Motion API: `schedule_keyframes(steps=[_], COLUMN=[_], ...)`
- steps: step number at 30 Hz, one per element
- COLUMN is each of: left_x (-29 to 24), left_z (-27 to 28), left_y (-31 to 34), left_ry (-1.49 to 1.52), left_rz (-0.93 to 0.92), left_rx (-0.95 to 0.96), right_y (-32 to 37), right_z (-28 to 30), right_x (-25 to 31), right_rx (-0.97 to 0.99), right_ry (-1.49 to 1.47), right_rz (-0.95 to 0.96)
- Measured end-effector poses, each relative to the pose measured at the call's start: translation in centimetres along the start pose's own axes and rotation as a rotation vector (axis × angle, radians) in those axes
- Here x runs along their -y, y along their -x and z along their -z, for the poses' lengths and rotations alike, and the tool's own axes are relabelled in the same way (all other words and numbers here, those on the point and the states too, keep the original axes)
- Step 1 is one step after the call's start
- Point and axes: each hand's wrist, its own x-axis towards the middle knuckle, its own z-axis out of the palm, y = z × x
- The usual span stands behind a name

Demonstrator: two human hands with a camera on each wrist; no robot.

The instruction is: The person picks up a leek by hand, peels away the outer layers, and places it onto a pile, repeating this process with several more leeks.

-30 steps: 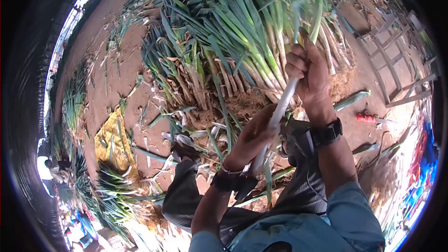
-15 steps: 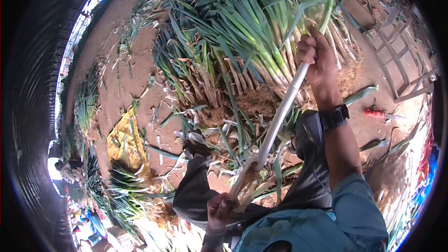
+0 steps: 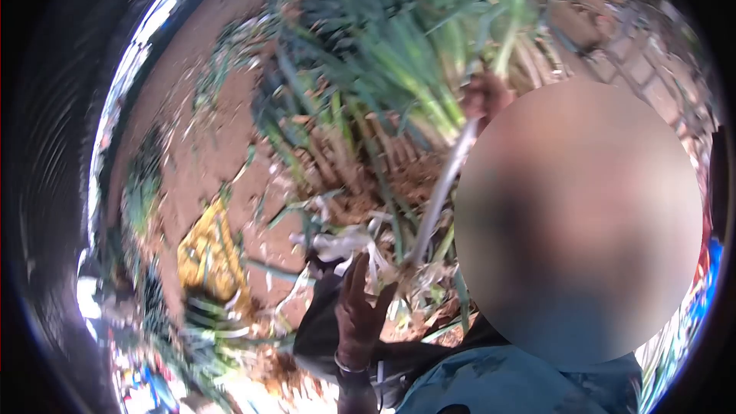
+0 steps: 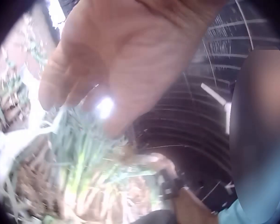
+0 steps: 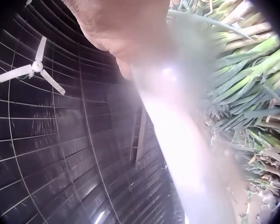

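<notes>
In the head view, a long white leek stalk (image 3: 445, 192) slants down from the right hand (image 3: 487, 98), which grips it near its green leaves (image 3: 510, 31). The left hand (image 3: 359, 318), fingers apart and nothing seen in them, is just below and left of the stalk's root end. Large and close, the left hand (image 4: 126, 56) spans the top of the left wrist view. In the right wrist view the stalk (image 5: 177, 140), blurred and bright, extends below the right hand (image 5: 130, 28). A round blur hides the right forearm in the head view.
Many leeks (image 3: 383, 54) stand bunched at the front, with roots on the soil. Cut leaves and peelings (image 3: 345, 245) lie near the legs. A yellow sack (image 3: 211, 253) and more leeks are at the left; a wooden frame (image 3: 648, 61) is at the right.
The left hand, which was curled low near the lap, has come up and its fingers have spread. The right hand still grips the stalk, a little further left in the head view.
</notes>
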Motion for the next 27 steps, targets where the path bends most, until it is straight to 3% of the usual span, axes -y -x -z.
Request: schedule_keyframes(steps=[2, 3, 4, 8, 10, 12, 14, 15, 17, 18, 19, 20, 21, 22, 23, 24, 26, 27], left_x=[-1.9, -3.1, -2.6, 3.8, 6.5, 6.9, 6.6, 6.3, 8.6, -3.9, -3.8, -3.1, -2.8, -2.6, 0.6, -3.5, -2.5, -2.1], left_z=[-3.8, -5.6, -6.4, -6.2, -3.3, -1.0, 0.3, 1.4, 2.9, 6.7, 2.7, -0.2, -2.9, -5.6, -13.6, -7.0, -8.8, -8.8], left_y=[-2.2, -2.8, -2.4, 2.3, 6.2, 5.9, 4.1, 4.5, 8.6, 3.6, 5.7, 6.1, 6.1, 6.0, 8.7, 8.3, 11.1, 12.0], left_ry=[0.305, 0.528, 0.964, 1.216, 0.907, 0.750, 0.607, 0.519, 0.644, 0.290, 0.512, 0.499, 0.477, 0.446, 0.682, 0.562, 0.741, 0.674], left_rz=[0.066, 0.089, 0.367, 0.501, 0.470, 0.400, 0.291, 0.255, 0.365, 0.165, 0.190, 0.219, 0.243, 0.260, 0.042, 0.140, 0.094, 0.087], left_rx=[0.216, 0.213, 0.409, 0.275, 0.191, -0.057, -0.264, -0.402, -0.118, -0.134, -0.198, -0.057, 0.088, 0.233, 0.008, 0.242, 0.133, 0.101], right_y=[2.2, 2.1, 1.8, 1.1, 0.8, 0.6, 1.0, 1.0, 2.7, 3.1, 4.5, 4.6, 6.0, 5.9, 5.0, 3.8, 4.5, 5.1], right_z=[-3.3, -3.3, -3.0, -1.3, -1.4, -0.3, 0.2, 0.9, 1.7, 2.8, 2.7, 4.9, 4.5, 6.5, 8.3, 10.3, 9.9, 7.6], right_x=[0.5, 1.0, 1.5, 3.2, 4.0, 4.4, 4.6, 3.8, 2.2, 1.8, 1.8, 1.0, 0.7, 0.9, 1.0, 1.1, 0.6, -0.7], right_rx=[-0.067, -0.045, -0.023, 0.074, -0.061, 0.052, 0.033, -0.097, -0.091, -0.008, -0.021, 0.056, -0.060, 0.069, 0.017, -0.035, 0.200, 0.200], right_ry=[-0.018, 0.009, 0.035, -0.036, -0.036, -0.090, -0.128, -0.085, -0.014, 0.029, 0.048, 0.021, 0.066, 0.112, 0.171, 0.229, 0.216, 0.241], right_rz=[0.050, 0.055, 0.055, 0.098, 0.126, 0.180, 0.177, 0.185, 0.181, 0.105, 0.027, 0.123, 0.131, 0.076, 0.073, 0.066, -0.021, -0.036])
